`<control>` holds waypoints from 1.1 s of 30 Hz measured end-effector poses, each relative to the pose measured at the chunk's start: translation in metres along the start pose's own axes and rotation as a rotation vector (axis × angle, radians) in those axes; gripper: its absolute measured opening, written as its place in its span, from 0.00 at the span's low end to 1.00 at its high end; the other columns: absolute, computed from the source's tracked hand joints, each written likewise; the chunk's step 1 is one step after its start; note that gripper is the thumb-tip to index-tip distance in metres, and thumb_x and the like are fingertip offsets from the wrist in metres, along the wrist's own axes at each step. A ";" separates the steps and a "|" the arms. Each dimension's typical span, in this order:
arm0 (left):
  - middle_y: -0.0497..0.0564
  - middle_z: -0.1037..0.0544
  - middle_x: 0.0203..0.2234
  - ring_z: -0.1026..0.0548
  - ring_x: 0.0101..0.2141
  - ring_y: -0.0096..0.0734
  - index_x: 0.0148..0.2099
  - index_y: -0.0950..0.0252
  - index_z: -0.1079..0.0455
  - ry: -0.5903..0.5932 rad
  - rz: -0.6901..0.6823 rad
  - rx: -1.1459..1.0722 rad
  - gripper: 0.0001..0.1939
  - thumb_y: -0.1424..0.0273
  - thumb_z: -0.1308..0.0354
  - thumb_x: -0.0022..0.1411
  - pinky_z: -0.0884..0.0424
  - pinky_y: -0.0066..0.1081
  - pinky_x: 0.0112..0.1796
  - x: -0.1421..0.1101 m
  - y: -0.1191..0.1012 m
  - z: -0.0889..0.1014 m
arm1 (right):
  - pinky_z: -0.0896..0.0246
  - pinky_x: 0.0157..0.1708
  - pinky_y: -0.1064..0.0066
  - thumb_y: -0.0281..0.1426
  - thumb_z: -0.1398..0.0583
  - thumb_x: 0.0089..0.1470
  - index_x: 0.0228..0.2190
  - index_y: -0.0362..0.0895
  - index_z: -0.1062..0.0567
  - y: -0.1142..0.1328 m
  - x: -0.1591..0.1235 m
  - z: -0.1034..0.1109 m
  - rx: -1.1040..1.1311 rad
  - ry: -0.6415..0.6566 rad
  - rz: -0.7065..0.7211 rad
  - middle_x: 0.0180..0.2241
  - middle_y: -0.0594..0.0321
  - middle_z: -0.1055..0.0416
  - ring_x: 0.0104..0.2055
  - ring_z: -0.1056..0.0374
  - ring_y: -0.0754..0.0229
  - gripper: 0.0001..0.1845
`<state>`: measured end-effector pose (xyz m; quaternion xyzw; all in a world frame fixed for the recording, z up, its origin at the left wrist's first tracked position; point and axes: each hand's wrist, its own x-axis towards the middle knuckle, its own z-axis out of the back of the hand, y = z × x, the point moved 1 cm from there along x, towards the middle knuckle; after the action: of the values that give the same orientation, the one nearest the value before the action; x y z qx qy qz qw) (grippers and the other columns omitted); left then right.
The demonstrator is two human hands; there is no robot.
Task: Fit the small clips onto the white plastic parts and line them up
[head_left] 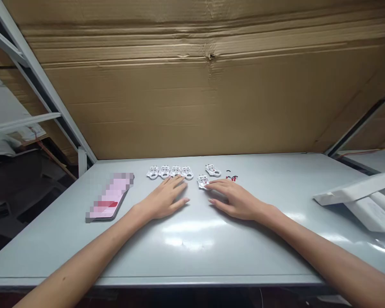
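Note:
My left hand [165, 197] lies palm down on the table with its fingers stretched out and slightly apart, holding nothing. Its fingertips reach the near edge of a row of several small white plastic pieces, each with a round ring; one ringed piece [187, 173] sits at the row's right end. Also palm down, my right hand [235, 199] has its fingers extended. Those fingertips are at a white plastic piece with red spots [202, 181], partly covering its right side. Just behind lies another white ringed piece [213, 170]. Small red and black bits [233, 178] lie beyond my right fingers.
A phone [111, 199] with a blurred pink screen lies on the left. Long white boxes [368, 196] are stacked at the right. Brown cardboard [192, 111] walls off the back of the grey table [192, 252], and a metal frame [51, 85] rises at left.

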<state>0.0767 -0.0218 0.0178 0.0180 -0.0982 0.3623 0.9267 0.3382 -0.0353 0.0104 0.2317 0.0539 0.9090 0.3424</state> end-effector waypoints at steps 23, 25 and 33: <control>0.58 0.41 0.65 0.42 0.64 0.50 0.63 0.58 0.34 -0.036 -0.184 -0.233 0.23 0.61 0.45 0.68 0.40 0.50 0.60 -0.008 -0.022 0.001 | 0.30 0.48 0.57 0.33 0.42 0.60 0.37 0.49 0.20 0.000 0.011 -0.009 0.311 -0.140 -0.124 0.46 0.58 0.22 0.48 0.26 0.51 0.10; 0.57 0.42 0.66 0.43 0.64 0.51 0.63 0.58 0.34 -0.025 -0.203 -0.243 0.23 0.62 0.44 0.67 0.41 0.50 0.60 -0.007 -0.026 0.003 | 0.30 0.46 0.59 0.32 0.42 0.59 0.35 0.49 0.20 0.001 0.011 -0.010 0.344 -0.136 -0.133 0.44 0.59 0.22 0.46 0.25 0.52 0.09; 0.58 0.46 0.67 0.46 0.65 0.52 0.65 0.58 0.37 0.018 -0.207 -0.249 0.26 0.60 0.43 0.67 0.44 0.50 0.62 -0.009 -0.031 0.004 | 0.29 0.44 0.61 0.34 0.41 0.58 0.35 0.50 0.18 0.003 0.011 -0.012 0.408 -0.147 -0.184 0.42 0.60 0.22 0.44 0.25 0.53 0.09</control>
<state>0.0908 -0.0508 0.0217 -0.0900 -0.1318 0.2501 0.9550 0.3235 -0.0294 0.0047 0.3556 0.2324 0.8250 0.3727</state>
